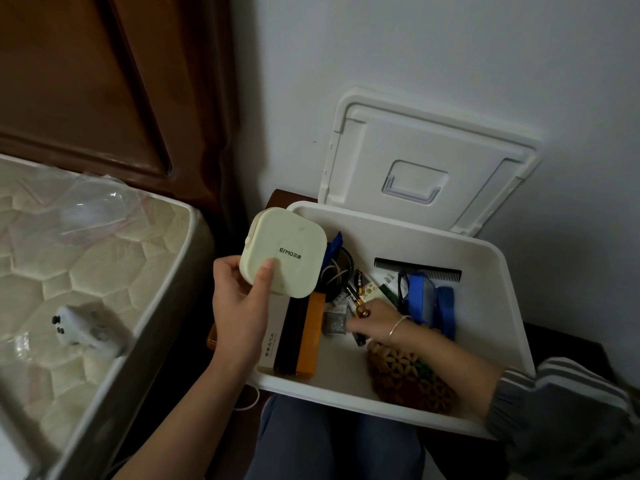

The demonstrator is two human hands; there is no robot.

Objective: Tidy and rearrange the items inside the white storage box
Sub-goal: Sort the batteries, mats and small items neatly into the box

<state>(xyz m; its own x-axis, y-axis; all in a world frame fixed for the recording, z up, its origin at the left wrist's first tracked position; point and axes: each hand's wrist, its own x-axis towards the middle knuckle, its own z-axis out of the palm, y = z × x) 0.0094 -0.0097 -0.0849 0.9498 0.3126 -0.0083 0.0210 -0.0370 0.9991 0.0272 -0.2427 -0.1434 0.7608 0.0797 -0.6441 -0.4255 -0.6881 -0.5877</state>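
The white storage box [498, 306] stands open in front of me, with its lid [426, 147] leaning on the wall behind. My left hand [239, 306] holds a pale cream square case [287, 251] above the box's left rim. Inside the box my right hand [374, 322] reaches among small items, its fingers closed around a small gold metal piece [360, 306]. A black comb [419, 270], blue plastic pieces [429, 303], an orange and black box [304, 337], tangled cords [337, 271] and a woven brown mat [408, 379] lie in the box.
A mattress [79, 271] with a clear plastic bag [93, 206] and a small white device [86, 329] lies at the left. A dark wooden headboard [104, 81] rises behind it. A white wall stands behind the box. My knees [329, 441] show below the box.
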